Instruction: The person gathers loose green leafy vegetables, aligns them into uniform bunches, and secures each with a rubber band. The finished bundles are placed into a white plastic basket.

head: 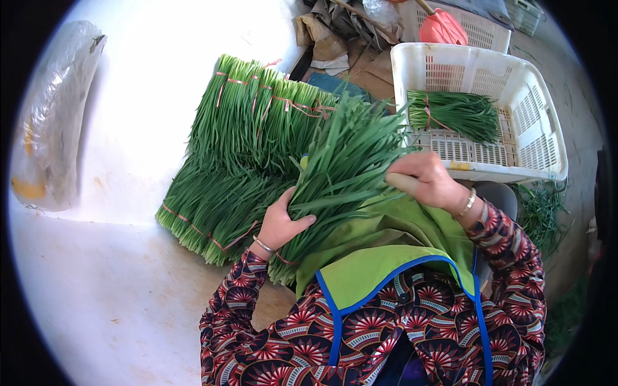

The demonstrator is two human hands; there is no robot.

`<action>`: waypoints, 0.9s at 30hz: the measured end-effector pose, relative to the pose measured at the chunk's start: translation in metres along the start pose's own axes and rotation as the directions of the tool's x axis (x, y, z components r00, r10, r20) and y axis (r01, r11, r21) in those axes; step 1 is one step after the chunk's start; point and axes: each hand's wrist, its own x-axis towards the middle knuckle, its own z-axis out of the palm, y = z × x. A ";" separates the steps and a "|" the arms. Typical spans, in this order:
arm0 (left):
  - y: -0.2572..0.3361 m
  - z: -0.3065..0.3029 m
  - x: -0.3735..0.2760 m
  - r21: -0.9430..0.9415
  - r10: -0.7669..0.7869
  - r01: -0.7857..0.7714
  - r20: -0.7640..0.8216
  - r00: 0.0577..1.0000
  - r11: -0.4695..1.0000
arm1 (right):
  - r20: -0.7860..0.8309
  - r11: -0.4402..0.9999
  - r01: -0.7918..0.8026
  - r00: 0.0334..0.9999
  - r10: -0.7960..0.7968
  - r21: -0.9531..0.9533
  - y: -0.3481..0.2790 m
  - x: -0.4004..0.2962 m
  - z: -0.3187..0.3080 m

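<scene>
My left hand point(285, 218) is wrapped around a loose-leaved bundle of garlic chives point(345, 154), its thumb lying across the leaves. The bundle slants over my lap, pale cut ends towards me and a pink tie near them. On its right side, my right hand point(425, 181) has its fingers closed at the leaf tips; the pinched part is mostly hidden by the fingers. Beyond my left hand, tied chive bundles lie in two rows, a far row point(236, 116) and a near row point(217, 202), with their leaves meeting in the middle.
At the right stands a white plastic crate point(540, 161) with one tied chive bundle point(454, 116) inside. A clear plastic bag point(58, 120) rests on the white surface point(120, 280) at the left. Loose chive scraps point(540, 212) litter the floor below the crate. My green apron point(386, 275) covers my lap.
</scene>
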 end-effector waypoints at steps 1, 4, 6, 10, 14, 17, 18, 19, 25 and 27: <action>-0.001 0.001 0.001 0.007 0.011 -0.011 0.000 1.000 1.000 | 0.079 0.959 -0.246 0.968 0.237 0.140 -0.010 -0.011 -0.012; -0.006 0.004 0.001 0.038 0.057 -0.056 -0.022 0.998 0.998 | 0.242 0.829 -0.559 0.805 0.541 0.005 -0.011 -0.028 -0.044; -0.006 0.008 -0.002 0.114 0.062 -0.056 -0.050 0.997 0.992 | 0.379 0.825 -0.079 0.861 0.339 -0.560 -0.016 -0.035 -0.045; 0.016 0.008 0.001 0.157 -0.050 0.047 0.013 0.999 0.987 | 0.198 0.840 0.116 0.980 -0.010 -0.530 -0.053 -0.002 -0.030; 0.024 0.009 0.001 0.241 -0.056 0.053 0.003 0.998 0.969 | 0.017 0.822 0.222 0.968 -0.250 -0.525 -0.032 0.041 0.014; 0.026 0.011 0.002 0.266 -0.013 0.014 -0.007 1.000 0.964 | 0.094 0.804 0.249 0.967 -0.236 -0.539 -0.009 0.054 0.039; 0.024 0.012 0.001 0.279 0.012 -0.005 -0.024 1.000 0.960 | 0.113 0.814 0.254 0.967 -0.230 -0.522 -0.001 0.057 0.045; 0.023 0.014 0.000 0.289 0.042 -0.029 -0.039 0.998 0.957 | 0.131 0.822 0.256 0.967 -0.220 -0.509 0.007 0.058 0.049; 0.017 0.016 0.001 0.265 0.042 -0.027 -0.051 0.998 0.964 | 0.017 0.994 -0.059 0.998 0.058 0.094 -0.011 0.047 0.019; 0.020 0.018 0.000 0.276 0.021 -0.005 -0.054 0.998 0.961 | 0.587 0.976 0.016 0.801 0.118 -0.217 -0.046 0.043 -0.011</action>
